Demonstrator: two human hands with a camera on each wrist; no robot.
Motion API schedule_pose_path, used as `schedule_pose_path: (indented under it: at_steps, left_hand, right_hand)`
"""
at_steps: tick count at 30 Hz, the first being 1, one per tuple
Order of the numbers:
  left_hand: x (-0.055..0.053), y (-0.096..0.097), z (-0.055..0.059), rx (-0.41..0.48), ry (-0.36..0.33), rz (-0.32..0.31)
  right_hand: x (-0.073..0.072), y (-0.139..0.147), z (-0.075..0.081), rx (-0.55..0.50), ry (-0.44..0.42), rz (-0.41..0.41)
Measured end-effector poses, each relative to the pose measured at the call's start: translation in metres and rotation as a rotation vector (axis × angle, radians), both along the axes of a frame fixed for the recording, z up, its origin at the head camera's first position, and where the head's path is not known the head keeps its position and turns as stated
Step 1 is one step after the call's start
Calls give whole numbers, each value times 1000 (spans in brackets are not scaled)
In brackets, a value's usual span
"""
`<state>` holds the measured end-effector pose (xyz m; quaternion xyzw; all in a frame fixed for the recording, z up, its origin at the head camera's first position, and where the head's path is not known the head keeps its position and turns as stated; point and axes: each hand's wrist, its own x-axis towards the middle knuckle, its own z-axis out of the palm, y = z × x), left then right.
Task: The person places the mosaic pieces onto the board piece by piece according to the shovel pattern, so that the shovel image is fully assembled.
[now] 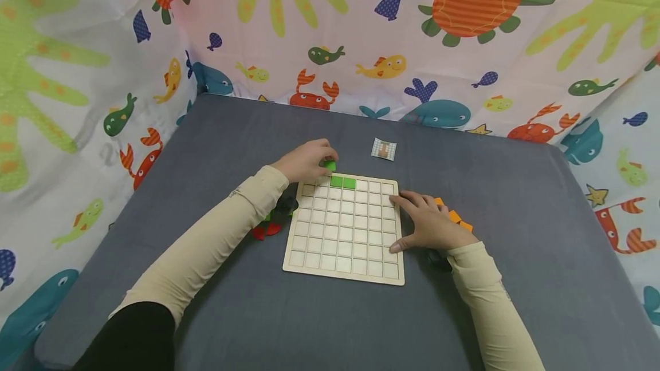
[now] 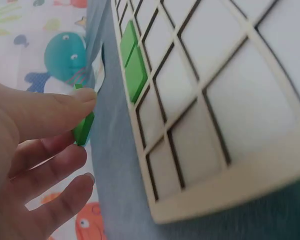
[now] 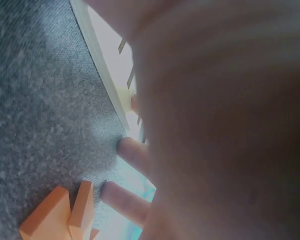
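Observation:
A pale wooden grid board (image 1: 344,277) lies on the grey table, with two green square tiles (image 1: 342,182) side by side in its far row. My left hand (image 1: 305,161) is at the board's far left edge and pinches another green tile (image 2: 84,128) between thumb and fingers, just off the board in the left wrist view. On the board's right edge rests my right hand (image 1: 433,223), thumb and fingertips touching the rim, fingers spread and fairly straight.
Orange tiles (image 1: 454,216) lie right of the board, behind my right hand. Red pieces (image 1: 266,231) and some green lie left of it, partly hidden by my left forearm. A small printed card (image 1: 384,149) sits beyond the board. Patterned cloth (image 1: 361,27) hangs around the table.

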<state>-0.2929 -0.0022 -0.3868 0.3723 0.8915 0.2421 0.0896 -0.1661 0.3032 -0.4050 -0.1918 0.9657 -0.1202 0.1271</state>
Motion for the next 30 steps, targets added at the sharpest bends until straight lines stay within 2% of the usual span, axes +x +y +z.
schedule_pose_path:
  at_steps: [9, 19, 24, 30]
  left_hand:
    - [2, 26, -10, -5, -50, -18]
    - [0, 46, -9, 9, -13, -101]
    - [0, 57, -12, -15, -30, -114]
    - [6, 67, -15, -33, -47, -152]
  right_hand:
    - [1, 1, -1, 12, -5, -14]
    - [-3, 2, 0, 28, -2, -14]
    - [-3, 2, 0, 14, 8, -7]
    - [-1, 2, -1, 34, 2, -10]
